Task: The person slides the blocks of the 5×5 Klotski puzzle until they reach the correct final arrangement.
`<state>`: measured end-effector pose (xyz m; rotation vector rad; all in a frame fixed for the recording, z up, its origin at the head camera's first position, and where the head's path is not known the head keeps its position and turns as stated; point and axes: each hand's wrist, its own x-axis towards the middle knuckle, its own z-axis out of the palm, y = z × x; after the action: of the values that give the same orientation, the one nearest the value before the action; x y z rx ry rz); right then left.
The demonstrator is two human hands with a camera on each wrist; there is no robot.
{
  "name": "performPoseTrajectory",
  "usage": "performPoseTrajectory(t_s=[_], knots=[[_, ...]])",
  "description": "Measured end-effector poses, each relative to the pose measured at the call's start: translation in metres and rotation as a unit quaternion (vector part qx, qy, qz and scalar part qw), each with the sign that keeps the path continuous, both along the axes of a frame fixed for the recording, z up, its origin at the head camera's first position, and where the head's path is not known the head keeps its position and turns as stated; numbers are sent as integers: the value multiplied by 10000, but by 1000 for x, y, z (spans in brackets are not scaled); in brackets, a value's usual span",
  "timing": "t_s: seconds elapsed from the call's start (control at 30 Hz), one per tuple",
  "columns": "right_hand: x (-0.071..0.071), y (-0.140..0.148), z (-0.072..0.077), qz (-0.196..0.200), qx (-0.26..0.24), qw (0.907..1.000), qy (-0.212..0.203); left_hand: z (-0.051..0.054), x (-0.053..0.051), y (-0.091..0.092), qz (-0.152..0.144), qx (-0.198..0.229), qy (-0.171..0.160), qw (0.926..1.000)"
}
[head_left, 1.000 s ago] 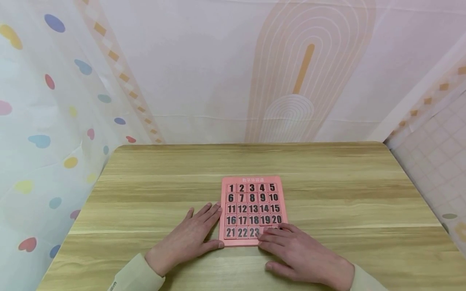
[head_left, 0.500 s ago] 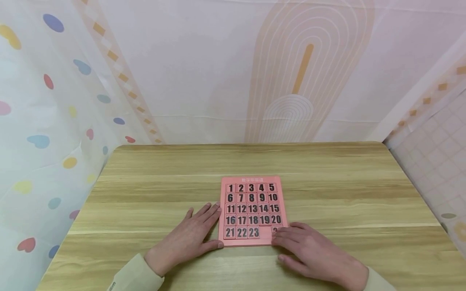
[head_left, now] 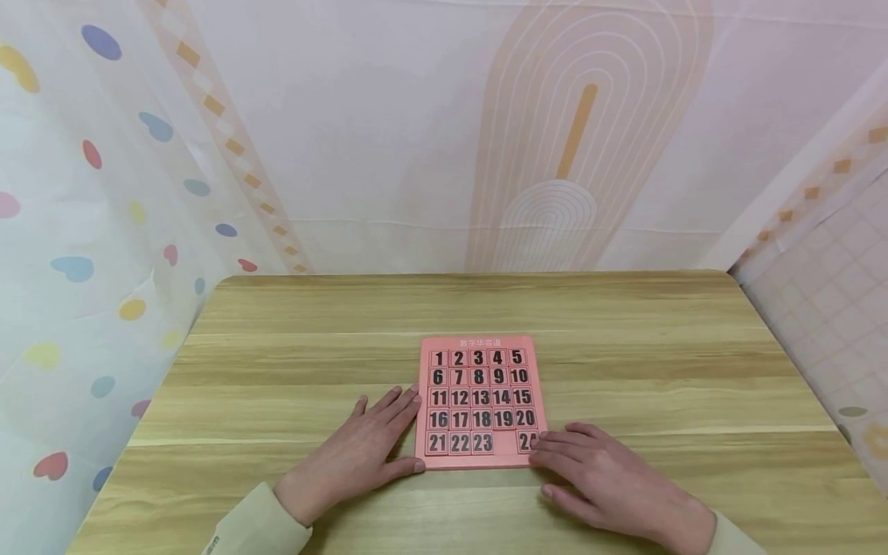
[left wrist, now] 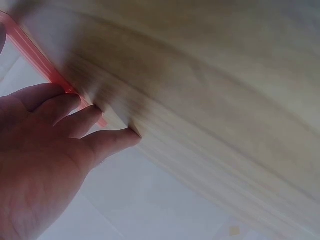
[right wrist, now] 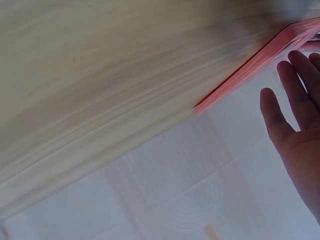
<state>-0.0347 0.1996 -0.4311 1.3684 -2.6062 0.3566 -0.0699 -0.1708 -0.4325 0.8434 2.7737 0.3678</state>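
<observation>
A pink number sliding puzzle (head_left: 475, 462) lies flat in the head view, its tiles running in order from 1 at the top left. The 24 tile (head_left: 524, 442) sits in the bottom right corner, and a bare slot (head_left: 505, 442) separates it from the 23 tile (head_left: 482, 442). My left hand (head_left: 357, 455) rests on the table with straight fingers; fingertips and thumb touch the frame's left side. At the lower right corner, my right hand (head_left: 610, 478) has its relaxed fingers extended, the fingertips at the right edge of the 24 tile and covering a little of it.
The puzzle lies on a wood-grain table (head_left: 312, 324). Behind the table hangs a pale patterned curtain (head_left: 388, 139), with a dotted one (head_left: 104, 216) on the left side. Another patterned cloth (head_left: 839, 277) borders the right edge.
My right hand has slid the 24 tile rightward from beside 23 into the corner, leaving a gap behind it. The hand has then drawn further right, uncovering the number. My left hand stays put.
</observation>
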Motion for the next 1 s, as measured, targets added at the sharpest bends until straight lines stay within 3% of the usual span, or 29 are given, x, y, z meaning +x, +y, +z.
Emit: performPoseTrajectory(t_s=[0.63,1.0], knots=[[2,-3,-1,-71,301,9993,-188,-1,-1,0,-30,33,44,10000],[2,-6,-4,23,265,9996,-24,-1,0,0,1,13,4,10000]])
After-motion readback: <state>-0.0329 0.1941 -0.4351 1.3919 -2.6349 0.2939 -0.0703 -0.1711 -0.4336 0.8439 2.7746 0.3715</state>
